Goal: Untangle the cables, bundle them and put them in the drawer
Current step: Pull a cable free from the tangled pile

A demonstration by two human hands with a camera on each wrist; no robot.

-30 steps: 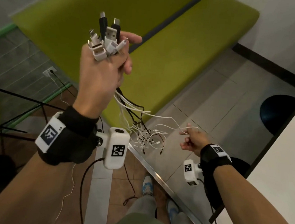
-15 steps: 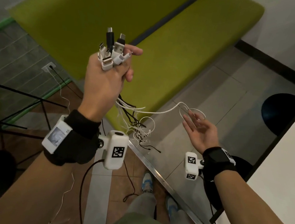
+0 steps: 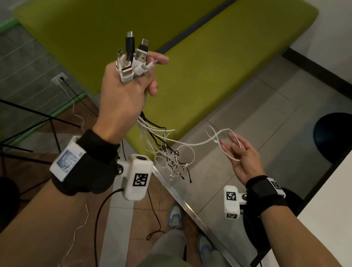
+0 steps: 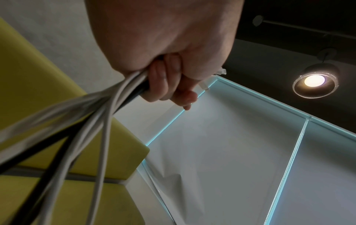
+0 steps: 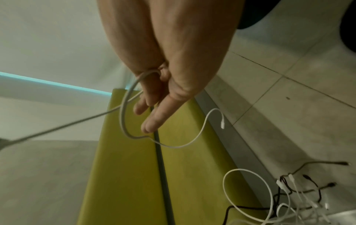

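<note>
My left hand (image 3: 130,91) is raised, fingers curled round a bunch of cables just below their plugs (image 3: 132,62), which stick up white and black. The cables (image 3: 165,151) hang from the fist in a loose white and black tangle; in the left wrist view my left hand (image 4: 169,85) grips those cables (image 4: 86,121). My right hand (image 3: 240,153) is lower right, palm up, fingers straight. One white cable (image 3: 193,144) runs from the tangle and loops over those fingers. In the right wrist view this white cable (image 5: 123,121) curls round my right hand (image 5: 159,97). No drawer is in view.
A green bench (image 3: 207,72) stands behind the hands. A white tabletop (image 3: 336,230) fills the right edge, with a black round stool (image 3: 337,135) beyond it. Black chair legs (image 3: 35,122) and a floor socket (image 3: 59,79) are at the left. A metal floor strip (image 3: 186,201) runs below.
My right hand has risen and opened from a loose curl, lifting one white cable out of the tangle into a loop over its fingers. The left hand keeps its grip.
</note>
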